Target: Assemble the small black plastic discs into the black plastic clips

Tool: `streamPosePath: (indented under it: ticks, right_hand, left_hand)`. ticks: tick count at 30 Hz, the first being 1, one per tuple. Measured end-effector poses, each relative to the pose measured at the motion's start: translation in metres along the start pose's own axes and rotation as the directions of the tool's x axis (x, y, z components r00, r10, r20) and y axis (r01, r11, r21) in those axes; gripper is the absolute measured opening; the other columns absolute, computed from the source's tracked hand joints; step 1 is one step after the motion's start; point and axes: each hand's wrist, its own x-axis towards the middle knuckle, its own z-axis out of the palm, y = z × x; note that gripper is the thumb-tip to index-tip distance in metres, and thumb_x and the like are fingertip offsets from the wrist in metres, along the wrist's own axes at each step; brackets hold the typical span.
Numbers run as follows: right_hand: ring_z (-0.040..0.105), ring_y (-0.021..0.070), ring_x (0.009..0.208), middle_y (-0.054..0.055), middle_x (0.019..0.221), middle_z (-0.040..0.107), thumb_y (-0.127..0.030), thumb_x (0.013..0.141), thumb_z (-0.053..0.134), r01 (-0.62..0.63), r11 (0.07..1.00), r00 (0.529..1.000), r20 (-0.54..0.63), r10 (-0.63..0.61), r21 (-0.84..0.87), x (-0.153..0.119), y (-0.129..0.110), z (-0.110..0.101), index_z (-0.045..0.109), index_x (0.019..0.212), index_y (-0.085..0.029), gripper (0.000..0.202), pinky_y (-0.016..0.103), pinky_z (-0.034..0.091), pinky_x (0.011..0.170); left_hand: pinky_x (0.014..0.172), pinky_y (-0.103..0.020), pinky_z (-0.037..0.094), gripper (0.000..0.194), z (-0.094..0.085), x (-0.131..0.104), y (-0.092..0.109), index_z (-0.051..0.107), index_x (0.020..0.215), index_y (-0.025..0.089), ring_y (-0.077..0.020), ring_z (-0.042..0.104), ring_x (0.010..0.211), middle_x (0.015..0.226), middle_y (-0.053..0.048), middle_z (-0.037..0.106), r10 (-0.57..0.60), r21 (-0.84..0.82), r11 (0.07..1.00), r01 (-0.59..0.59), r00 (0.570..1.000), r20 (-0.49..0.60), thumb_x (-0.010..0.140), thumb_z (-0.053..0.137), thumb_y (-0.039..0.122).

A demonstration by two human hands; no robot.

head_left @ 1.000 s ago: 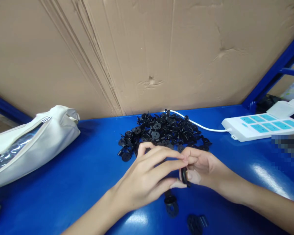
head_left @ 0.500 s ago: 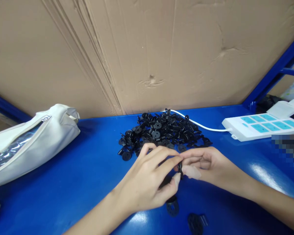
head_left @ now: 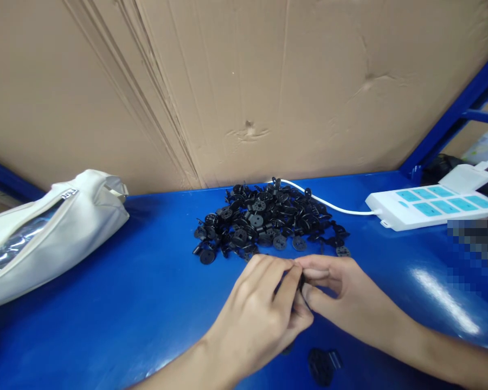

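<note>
My left hand (head_left: 264,309) and my right hand (head_left: 341,287) meet at their fingertips in front of the pile. Pinched between them is a small black plastic part (head_left: 301,283), mostly covered by my fingers. Both hands are closed on it. Behind them spreads a heap of black round plastic clips (head_left: 264,216), flat discs with holes and little tabs. Nearer to me, below the hands, another black disc clip (head_left: 321,365) lies on the blue table (head_left: 162,298). The edge of one more dark piece peeks out under my left hand.
A white bag (head_left: 85,216) with an open zipper lies at the left. To the right sits a white power strip (head_left: 431,208) with blue-green sockets, its cable running behind the heap. Cardboard (head_left: 244,81) stands along the back, between blue frame posts (head_left: 451,114).
My fingers have closed more tightly around the black part, and my left hand has shifted slightly right and down. It now covers most of the loose disc beneath it.
</note>
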Motion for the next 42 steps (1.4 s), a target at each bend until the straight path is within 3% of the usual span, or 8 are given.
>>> streamPosePath:
  ticks: [6,11,18,22,27,31,35,42]
  right_hand:
    - [0.069,0.0127,0.082,-0.004,0.086,0.072,-0.002,0.074,0.047,-0.027,0.995,0.999,-0.019,0.029,0.100,0.000,0.000,0.003,0.068,0.092,-0.023,0.034,0.019,0.055,0.075]
    - [0.068,0.0153,0.097,0.003,0.114,0.068,-0.016,0.082,0.056,0.029,0.989,0.998,-0.058,-0.021,0.147,0.001,0.003,0.004,0.061,0.108,-0.023,0.027,0.024,0.056,0.084]
    - [0.029,0.0226,0.139,0.002,0.156,0.022,-0.023,0.092,0.051,0.241,0.946,0.956,-0.114,-0.269,-0.216,0.010,0.015,-0.010,0.035,0.142,-0.030,0.053,0.044,0.032,0.113]
    - [0.037,0.0245,0.135,0.005,0.148,0.039,-0.019,0.091,0.047,0.263,0.820,0.942,-0.046,-0.331,-0.509,0.011,0.018,-0.012,0.060,0.120,-0.025,0.032,0.048,0.032,0.112]
    - [0.050,0.0227,0.124,0.010,0.133,0.053,-0.016,0.091,0.046,0.300,0.763,0.924,-0.026,-0.383,-0.572,0.011,0.016,-0.010,0.064,0.104,-0.022,0.023,0.041,0.042,0.104]
    - [0.059,0.0192,0.104,0.008,0.106,0.063,-0.020,0.092,0.049,0.354,0.750,0.923,0.081,-0.375,-0.559,0.010,0.012,-0.015,0.064,0.097,-0.020,0.015,0.033,0.047,0.093]
    - [0.055,0.0192,0.108,0.004,0.113,0.059,-0.029,0.090,0.059,0.416,0.698,0.904,0.350,-0.246,-0.583,0.006,0.012,-0.016,0.062,0.115,-0.024,0.026,0.032,0.044,0.096]
    - [0.058,0.0197,0.099,0.004,0.101,0.063,-0.022,0.093,0.053,0.432,0.674,0.897,0.363,-0.252,-0.600,0.006,0.013,-0.014,0.065,0.104,-0.022,0.017,0.034,0.046,0.093]
  left_hand:
    - [0.067,-0.033,0.055,0.017,-0.002,-0.002,-0.007,0.064,0.095,0.008,-0.0177,0.062,0.073,0.085,-0.008,0.067,-0.028,0.013,1.000,0.028,1.000,0.013,0.082,0.055,0.005]
    - [0.087,-0.027,0.055,0.024,-0.012,0.002,-0.025,0.060,0.110,0.014,-0.0154,0.064,0.098,0.110,-0.007,0.065,-0.135,-0.059,0.989,0.137,0.990,0.041,0.087,0.054,0.010]
    - [0.098,-0.048,0.041,0.043,-0.024,0.009,-0.061,0.043,0.132,0.019,-0.0280,0.047,0.126,0.139,-0.015,0.046,-0.293,0.326,0.903,0.281,0.956,-0.010,0.090,0.053,0.018]
    - [0.099,-0.048,0.033,0.016,-0.030,0.009,-0.058,0.057,0.104,0.019,-0.0276,0.043,0.127,0.139,-0.014,0.045,-0.216,0.292,0.944,0.155,0.958,0.190,0.091,0.051,0.025]
    - [0.098,-0.050,0.025,0.011,-0.028,0.007,-0.049,0.062,0.087,0.019,-0.0293,0.041,0.129,0.140,-0.009,0.047,-0.118,0.241,0.970,0.027,0.920,0.374,0.088,0.058,0.029]
    - [0.093,-0.048,0.027,0.007,-0.026,0.008,-0.051,0.063,0.089,0.021,-0.0268,0.051,0.120,0.132,-0.008,0.055,-0.193,0.351,0.928,0.121,0.965,0.179,0.090,0.056,0.022]
    - [0.089,-0.045,0.028,0.017,-0.029,0.011,-0.054,0.061,0.102,0.023,-0.0257,0.057,0.112,0.129,-0.008,0.058,-0.210,0.444,0.871,0.212,0.976,-0.054,0.089,0.054,0.014]
    - [0.091,-0.042,0.027,0.016,-0.029,0.011,-0.050,0.060,0.102,0.023,-0.0235,0.056,0.113,0.126,-0.006,0.059,-0.214,0.315,0.930,0.188,0.975,0.051,0.091,0.051,0.017]
